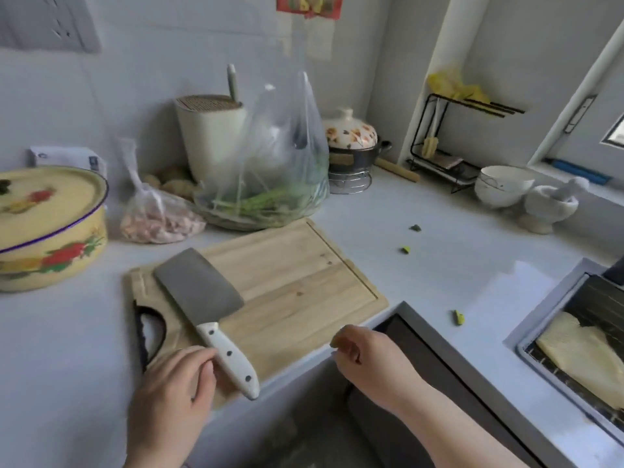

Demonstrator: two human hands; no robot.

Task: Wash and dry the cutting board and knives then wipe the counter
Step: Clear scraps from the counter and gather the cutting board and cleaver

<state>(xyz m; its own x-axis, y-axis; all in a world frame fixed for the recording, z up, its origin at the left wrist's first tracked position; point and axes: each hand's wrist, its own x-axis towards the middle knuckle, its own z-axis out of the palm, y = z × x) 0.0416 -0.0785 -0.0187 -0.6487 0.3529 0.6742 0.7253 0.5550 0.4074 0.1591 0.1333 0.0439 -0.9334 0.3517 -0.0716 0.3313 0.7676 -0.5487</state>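
Observation:
A wooden cutting board lies flat on the white counter, its front corner near the sink. On it rests a cleaver with a grey blade and a white riveted handle that sticks out over the board's front edge. My left hand is at the handle's left side, with its fingertips touching the handle but not wrapped round it. My right hand hovers over the board's front right corner, its fingers loosely curled with nothing plainly in them.
A dark sink opens just right of the board, and a yellow cloth lies on a rack at the far right. Green scraps dot the counter. Behind the board stand bags of vegetables, a knife block, a yellow enamel pot and bowls.

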